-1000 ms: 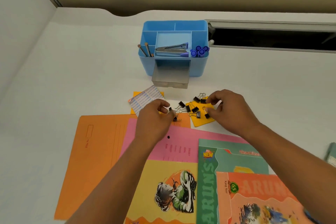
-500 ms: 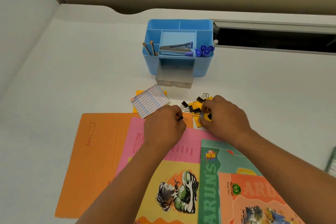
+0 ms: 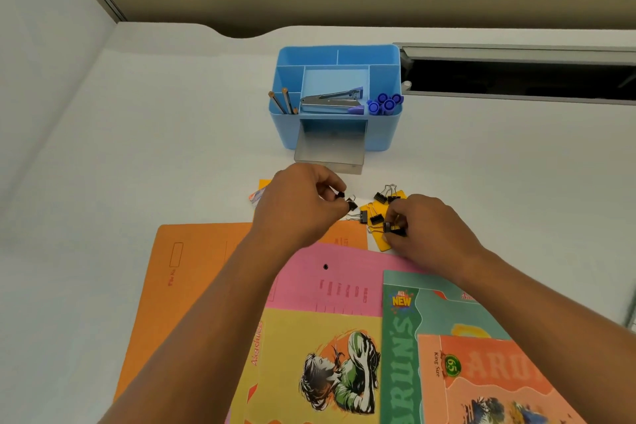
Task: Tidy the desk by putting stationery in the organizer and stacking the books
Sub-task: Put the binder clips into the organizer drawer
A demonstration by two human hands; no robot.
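Several small black binder clips [image 3: 375,215] lie on a yellow sticky pad [image 3: 382,209] in front of the blue organizer [image 3: 382,132]. My left hand [image 3: 299,206] pinches black binder clips [image 3: 346,200] at its fingertips, just left of the pile. My right hand [image 3: 425,227] pinches another black clip [image 3: 392,227] at the pad's near edge. The organizer's clear drawer [image 3: 330,151] is pulled out toward me. A stapler [image 3: 330,101], pencils [image 3: 283,101] and blue-capped pens [image 3: 384,103] sit in its top compartments.
An orange folder [image 3: 192,272], a pink folder [image 3: 330,280] and three notebooks, yellow [image 3: 309,365], green [image 3: 402,351] and orange [image 3: 488,382], overlap near me. A striped paper pad [image 3: 255,196] peeks out under my left hand. A dark cable slot [image 3: 516,79] runs along the desk's back right.
My left hand has lifted and moved away from me toward the drawer with clips pinched in it. My right hand stays on the pile and now pinches a clip.
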